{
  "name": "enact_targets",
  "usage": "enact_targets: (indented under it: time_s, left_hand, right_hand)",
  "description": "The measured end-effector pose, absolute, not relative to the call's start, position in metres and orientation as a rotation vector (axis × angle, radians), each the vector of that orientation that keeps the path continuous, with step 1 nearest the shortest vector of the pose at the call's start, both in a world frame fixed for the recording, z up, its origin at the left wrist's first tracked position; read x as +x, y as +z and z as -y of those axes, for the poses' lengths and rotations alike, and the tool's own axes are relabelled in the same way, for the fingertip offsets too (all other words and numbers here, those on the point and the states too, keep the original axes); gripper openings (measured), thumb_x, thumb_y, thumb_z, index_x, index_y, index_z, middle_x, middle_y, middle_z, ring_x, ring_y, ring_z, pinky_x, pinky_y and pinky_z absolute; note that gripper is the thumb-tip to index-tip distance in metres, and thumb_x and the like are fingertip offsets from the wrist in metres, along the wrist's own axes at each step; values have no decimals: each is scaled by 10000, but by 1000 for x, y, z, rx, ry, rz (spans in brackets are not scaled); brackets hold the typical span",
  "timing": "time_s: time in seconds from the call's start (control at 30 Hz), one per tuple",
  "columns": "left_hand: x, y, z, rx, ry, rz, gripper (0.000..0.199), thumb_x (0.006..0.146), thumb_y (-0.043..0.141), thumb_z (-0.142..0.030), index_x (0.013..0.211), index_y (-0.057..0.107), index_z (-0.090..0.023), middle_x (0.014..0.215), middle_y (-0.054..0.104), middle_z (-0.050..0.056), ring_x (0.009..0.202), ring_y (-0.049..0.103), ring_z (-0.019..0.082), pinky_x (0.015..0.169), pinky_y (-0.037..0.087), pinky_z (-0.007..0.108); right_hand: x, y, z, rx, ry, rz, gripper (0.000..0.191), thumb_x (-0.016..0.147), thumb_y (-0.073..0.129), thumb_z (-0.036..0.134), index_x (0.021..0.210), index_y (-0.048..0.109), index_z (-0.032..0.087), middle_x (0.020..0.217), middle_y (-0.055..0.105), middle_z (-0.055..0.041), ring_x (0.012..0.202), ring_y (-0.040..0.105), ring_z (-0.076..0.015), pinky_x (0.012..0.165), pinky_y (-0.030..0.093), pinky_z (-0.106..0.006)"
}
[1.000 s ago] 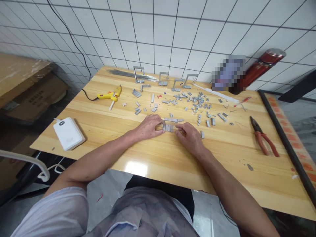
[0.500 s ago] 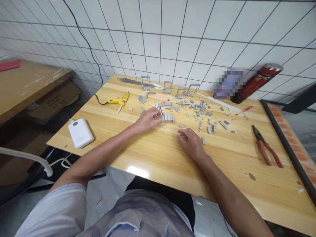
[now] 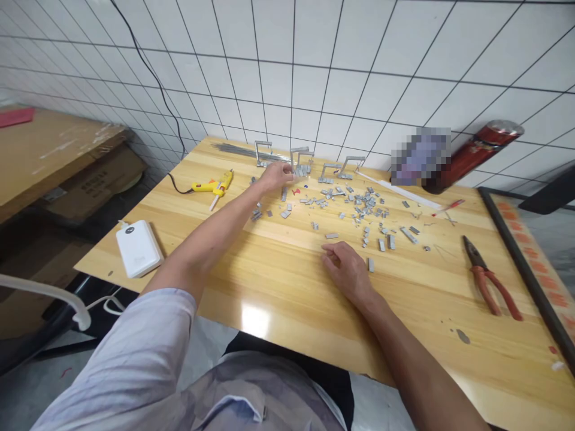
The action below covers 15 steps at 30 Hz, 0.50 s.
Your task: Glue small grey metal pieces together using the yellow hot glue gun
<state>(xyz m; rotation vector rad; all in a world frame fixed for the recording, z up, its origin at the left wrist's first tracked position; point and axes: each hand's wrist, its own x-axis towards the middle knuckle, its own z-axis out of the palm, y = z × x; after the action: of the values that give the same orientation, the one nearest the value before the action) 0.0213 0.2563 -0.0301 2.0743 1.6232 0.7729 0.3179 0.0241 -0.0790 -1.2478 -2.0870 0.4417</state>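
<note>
My left hand reaches to the back of the table, its fingers closed on the base of a small grey bent frame. This frame stands upright in front of another similar one and partly overlaps it. To its right stand two more grey frames, and another is to its left. My right hand rests on the wood near the middle, fingers loosely curled, thumb a little apart, nothing visible in them. Beside it lie a small grey block and a flat grey piece.
Loose grey pieces are scattered across the middle. A yellow glue gun and a white power bank lie at left. Thin metal rods lie at the back. Red-handled pliers and a red flask are at right.
My left hand has carried the grey frame from the middle of the table back to the row of standing frames. My right hand stays about where it was.
</note>
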Motion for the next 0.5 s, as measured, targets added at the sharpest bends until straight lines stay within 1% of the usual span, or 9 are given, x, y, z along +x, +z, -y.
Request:
enact_targets:
  time_s: [0.13,0.23,0.33,0.5]
  left_hand:
    - [26,-45,-271,2060,749,-1641,218,816,767,-328,723,624,-192,763,650,20,792,553,199,729,390,324]
    - [28,-50,-277,2068,733,-1646,184,795,784,-337,784,673,-190,790,667,16,823,568,206,733,398,315]
    - [31,-53,-280,2087,723,-1659,164,780,804,-316,811,706,-188,840,688,26,862,581,219,762,405,320]
    - [37,-58,-282,2110,713,-1701,148,784,809,-280,746,699,-189,845,678,69,942,589,269,841,415,355]
  right_hand:
    - [318,-79,-22,-1252,449,2088,185,978,625,244,1107,758,234,938,765,-78,823,740,-247,785,631,-410]
    - [318,-78,-22,-1255,442,2099,185,982,625,249,1109,760,236,955,774,-83,822,739,-248,783,631,-415]
    - [318,-76,-21,-1269,437,2105,189,976,631,242,1110,764,253,943,775,-74,824,738,-249,777,632,-414]
    - [317,-75,-21,-1262,422,2111,186,971,631,233,1097,767,245,934,776,-76,828,740,-254,780,631,-417]
